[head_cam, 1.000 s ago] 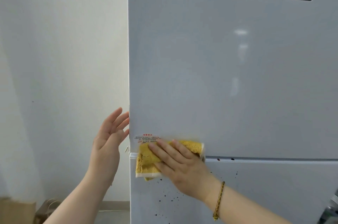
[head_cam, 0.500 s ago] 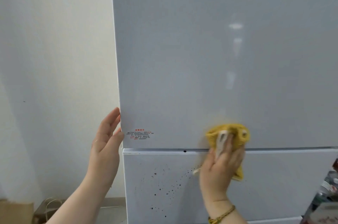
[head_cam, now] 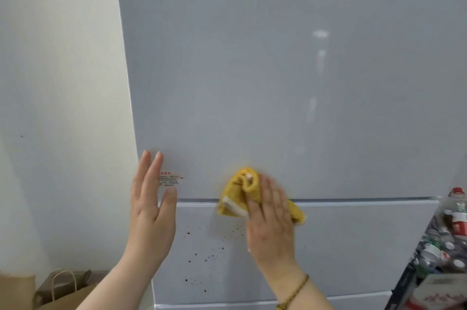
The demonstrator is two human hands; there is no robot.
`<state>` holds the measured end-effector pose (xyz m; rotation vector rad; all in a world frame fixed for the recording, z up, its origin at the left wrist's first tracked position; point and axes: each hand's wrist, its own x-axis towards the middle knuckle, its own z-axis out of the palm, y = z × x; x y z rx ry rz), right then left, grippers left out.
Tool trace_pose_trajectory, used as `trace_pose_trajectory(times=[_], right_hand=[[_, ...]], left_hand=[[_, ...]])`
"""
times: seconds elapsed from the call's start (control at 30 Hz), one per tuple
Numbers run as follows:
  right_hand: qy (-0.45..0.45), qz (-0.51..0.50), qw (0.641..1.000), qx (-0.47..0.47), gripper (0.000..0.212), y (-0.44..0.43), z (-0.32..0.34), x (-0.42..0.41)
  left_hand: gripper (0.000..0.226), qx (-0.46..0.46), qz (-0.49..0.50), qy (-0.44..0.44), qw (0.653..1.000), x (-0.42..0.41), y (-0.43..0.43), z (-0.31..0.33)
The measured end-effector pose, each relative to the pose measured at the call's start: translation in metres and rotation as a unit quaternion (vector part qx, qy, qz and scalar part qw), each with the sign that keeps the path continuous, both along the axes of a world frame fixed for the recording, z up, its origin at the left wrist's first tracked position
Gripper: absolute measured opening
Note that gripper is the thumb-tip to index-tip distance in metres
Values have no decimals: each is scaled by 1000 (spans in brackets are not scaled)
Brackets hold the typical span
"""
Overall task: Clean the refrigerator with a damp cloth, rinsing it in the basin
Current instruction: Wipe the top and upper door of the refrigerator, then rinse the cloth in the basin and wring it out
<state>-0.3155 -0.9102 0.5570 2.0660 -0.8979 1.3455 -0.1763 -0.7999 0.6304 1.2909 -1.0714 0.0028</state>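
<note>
Since half a second ago, the right hand [head_cam: 270,216] has swept the yellow cloth [head_cam: 235,193] leftward along the seam between the refrigerator [head_cam: 252,82] door and the drawer below. Its fingers lie flat, pressing rather than gripping. The left hand [head_cam: 151,203] is flat, empty, at the door's left edge. Dark specks [head_cam: 209,251] lie below-left of the cloth, nearer the right hand, so a downward stroke seems due.
</note>
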Motion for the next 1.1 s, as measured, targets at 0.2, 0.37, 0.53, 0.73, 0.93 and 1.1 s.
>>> trace_pose_trajectory(times=[0.2,0.37,0.53,0.73,0.93,1.1], right_hand=[[-139,52,971,186,47,9,4,-74],[-242,304,774,501,43,56,38,-95],[-171,409,613,654,27,66,56,-97],[-126,495,411,755,28,83,44,-51],[-36,508,219,832,47,132,16,14],[63,512,329,791,51,203,4,51]], left_hand=[[34,9,-17,-49,999,-51,-8,-12],[42,80,-157,-31,984,-86,-12,-15],[50,162,-219,-19,962,-72,7,-16],[48,190,-257,199,927,-50,79,-34],[29,70,-26,354,932,-36,160,-64],[29,49,142,372,916,-30,231,-75]])
